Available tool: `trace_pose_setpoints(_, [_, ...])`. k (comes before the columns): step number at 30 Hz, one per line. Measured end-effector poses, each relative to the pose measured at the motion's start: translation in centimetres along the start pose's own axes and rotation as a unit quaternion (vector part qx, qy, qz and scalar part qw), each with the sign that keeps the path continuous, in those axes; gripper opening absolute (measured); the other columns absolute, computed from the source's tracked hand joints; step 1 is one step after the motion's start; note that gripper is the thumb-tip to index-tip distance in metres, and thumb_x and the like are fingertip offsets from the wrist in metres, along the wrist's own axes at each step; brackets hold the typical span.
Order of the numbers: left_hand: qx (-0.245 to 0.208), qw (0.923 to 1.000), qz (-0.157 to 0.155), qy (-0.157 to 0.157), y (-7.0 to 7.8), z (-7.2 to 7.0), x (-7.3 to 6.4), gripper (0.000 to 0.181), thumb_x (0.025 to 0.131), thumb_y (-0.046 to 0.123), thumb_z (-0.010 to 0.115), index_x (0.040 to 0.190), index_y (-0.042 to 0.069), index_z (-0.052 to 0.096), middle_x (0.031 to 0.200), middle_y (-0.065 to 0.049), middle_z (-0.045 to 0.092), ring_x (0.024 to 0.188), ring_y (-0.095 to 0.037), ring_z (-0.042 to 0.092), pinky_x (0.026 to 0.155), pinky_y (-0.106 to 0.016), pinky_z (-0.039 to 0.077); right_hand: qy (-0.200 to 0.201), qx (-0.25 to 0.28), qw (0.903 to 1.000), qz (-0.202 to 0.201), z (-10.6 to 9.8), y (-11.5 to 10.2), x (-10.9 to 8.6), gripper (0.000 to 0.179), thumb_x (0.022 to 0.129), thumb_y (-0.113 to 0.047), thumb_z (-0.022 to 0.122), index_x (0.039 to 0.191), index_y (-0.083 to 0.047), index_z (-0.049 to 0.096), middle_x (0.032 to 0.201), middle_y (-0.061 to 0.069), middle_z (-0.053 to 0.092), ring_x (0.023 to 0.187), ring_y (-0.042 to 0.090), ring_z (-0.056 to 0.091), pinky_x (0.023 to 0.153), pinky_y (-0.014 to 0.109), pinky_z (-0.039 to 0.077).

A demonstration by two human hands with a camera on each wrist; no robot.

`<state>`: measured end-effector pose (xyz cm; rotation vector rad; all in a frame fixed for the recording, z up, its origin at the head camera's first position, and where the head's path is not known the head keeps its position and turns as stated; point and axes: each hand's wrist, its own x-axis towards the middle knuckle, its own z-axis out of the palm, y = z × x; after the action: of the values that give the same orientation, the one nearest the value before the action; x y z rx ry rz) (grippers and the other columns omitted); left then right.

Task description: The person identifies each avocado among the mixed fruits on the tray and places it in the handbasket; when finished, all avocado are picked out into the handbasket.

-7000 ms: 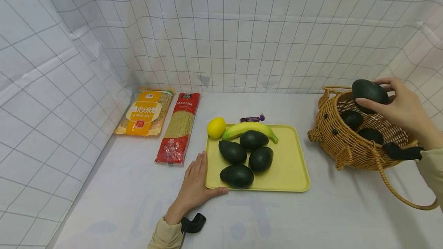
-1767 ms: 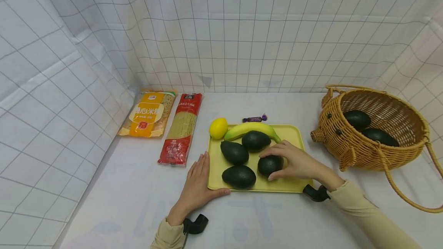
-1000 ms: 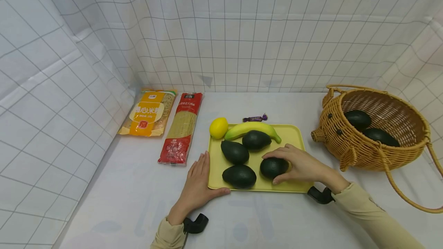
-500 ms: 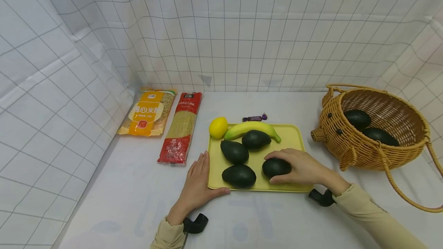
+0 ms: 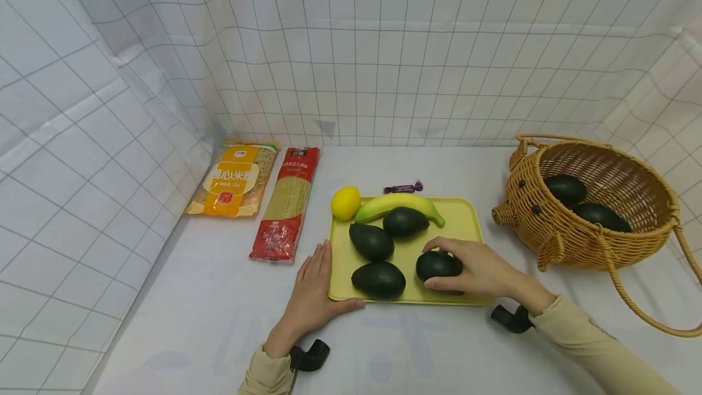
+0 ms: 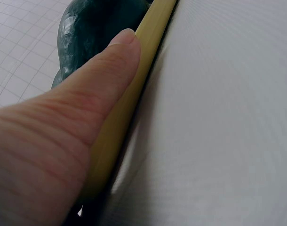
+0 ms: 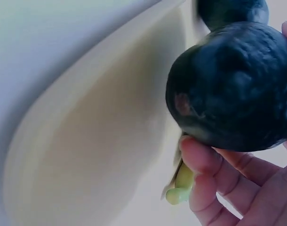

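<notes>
My left hand [image 5: 309, 294] lies flat at the front left corner of the yellow tray [image 5: 462, 218], fingers straight along its left side. Its thumb [image 6: 103, 70] rests on the front rim in the left wrist view. My right hand [image 5: 479, 270] grips a dark green avocado [image 5: 439, 265] between thumb and fingers, on or just over the tray's right half. In the right wrist view that avocado [image 7: 233, 89] fills the grasp. Other avocados on the tray are one at the front [image 5: 378, 280], one at the left [image 5: 372, 241] and one behind [image 5: 406, 222].
A green-yellow banana [image 5: 397, 203] and a lemon [image 5: 345, 203] lie at the tray's back edge, with a purple-wrapped candy [image 5: 403, 188] behind. Left are red-ended noodles [image 5: 285, 206] and an orange pack [image 5: 233, 178]. A wicker pig basket [image 5: 581, 242] holding avocados stands right.
Seven seconds ago my right hand held an avocado above the basket; now it grips one on the tray. That avocado has shifted slightly right and nearer. The left hand stays put.
</notes>
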<state>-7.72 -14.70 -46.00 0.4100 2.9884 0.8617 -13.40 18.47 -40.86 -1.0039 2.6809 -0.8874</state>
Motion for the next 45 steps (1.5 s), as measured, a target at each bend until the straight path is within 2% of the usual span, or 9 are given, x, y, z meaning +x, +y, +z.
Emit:
trace_pose_setpoints(5, [-0.001, 1.0, 0.006, 0.007, 0.0, 0.0, 0.0, 0.127, 0.068, 0.069, 0.069, 0.149, -0.005, 0.007, 0.154, -0.021, 0.016, 0.141, -0.031, 0.011, 0.112, -0.047, 0.008, 0.006, 0.064, 0.9979, 0.011, -0.7, 0.0, 0.0, 0.048, 0.075, -0.054, 0.074, 0.115, -0.039, 0.051, 0.095, -0.01, 0.059, 0.066, 0.008, 0.054, 0.059, 0.027, 0.047])
trace_pose_setpoints(8, [-0.001, 1.0, 0.003, 0.005, 0.1, -0.1, -0.1, 0.126, 0.068, 0.069, 0.069, 0.15, -0.004, 0.006, 0.154, -0.021, 0.016, 0.141, -0.031, 0.011, 0.112, -0.047, 0.008, 0.012, 0.084, 0.9963, 0.015, -1.1, -0.1, 0.0, 0.049, 0.075, -0.049, 0.077, 0.115, -0.037, 0.051, 0.095, -0.007, 0.061, 0.064, 0.01, 0.054, 0.057, 0.027, 0.047])
trace_pose_setpoints(15, [-0.003, 1.0, 0.001, 0.004, 0.1, -0.1, -0.1, 0.126, 0.068, 0.068, 0.07, 0.15, -0.004, 0.007, 0.154, -0.021, 0.016, 0.141, -0.031, 0.011, 0.112, -0.048, 0.007, 0.039, 0.096, 0.9941, 0.03, -1.9, -0.3, 0.0, 0.048, 0.078, -0.042, 0.077, 0.116, -0.034, 0.05, 0.097, -0.004, 0.061, 0.062, 0.011, 0.054, 0.054, 0.027, 0.046])
trace_pose_setpoints(21, [-0.003, 1.0, -0.003, -0.002, 0.1, -0.1, 0.0, 0.127, 0.068, 0.069, 0.07, 0.15, -0.003, 0.005, 0.155, -0.019, 0.013, 0.142, -0.029, 0.01, 0.113, -0.045, 0.006, 0.064, 0.1, 0.9925, 0.026, -2.9, -0.4, 0.0, 0.051, 0.078, -0.033, 0.079, 0.118, -0.026, 0.048, 0.099, 0.002, 0.061, 0.059, 0.011, 0.054, 0.052, 0.027, 0.045])
trace_pose_setpoints(30, [-0.004, 1.0, -0.005, -0.004, 0.2, -0.1, -0.1, 0.127, 0.068, 0.068, 0.07, 0.15, -0.003, 0.005, 0.155, -0.019, 0.014, 0.142, -0.03, 0.01, 0.113, -0.046, 0.006, 0.089, 0.106, 0.9898, 0.033, -4.8, -0.9, -0.1, 0.056, 0.079, -0.029, 0.079, 0.12, -0.022, 0.043, 0.105, 0.005, 0.058, 0.068, 0.012, 0.062, 0.062, 0.031, 0.05])
trace_pose_setpoints(36, [-0.004, 1.0, 0.0, 0.004, 0.1, -0.1, -0.1, 0.126, 0.068, 0.068, 0.071, 0.15, -0.004, 0.007, 0.154, -0.02, 0.015, 0.141, -0.031, 0.011, 0.112, -0.047, 0.007, 0.112, 0.109, 0.9872, 0.032, -6.0, -1.0, -0.2, 0.057, 0.079, -0.024, 0.079, 0.123, -0.019, 0.042, 0.106, 0.005, 0.056, 0.075, 0.015, 0.064, 0.059, 0.031, 0.05])
trace_pose_setpoints(45, [-0.004, 1.0, -0.007, -0.006, 0.1, -0.1, 0.0, 0.127, 0.068, 0.068, 0.07, 0.15, -0.003, 0.005, 0.155, -0.019, 0.013, 0.142, -0.029, 0.009, 0.113, -0.045, 0.005, 0.161, 0.1, 0.9814, 0.029, -7.4, -1.3, -0.3, 0.059, 0.079, -0.016, 0.079, 0.125, -0.013, 0.042, 0.108, 0.007, 0.055, 0.084, 0.022, 0.064, 0.062, 0.027, 0.053])
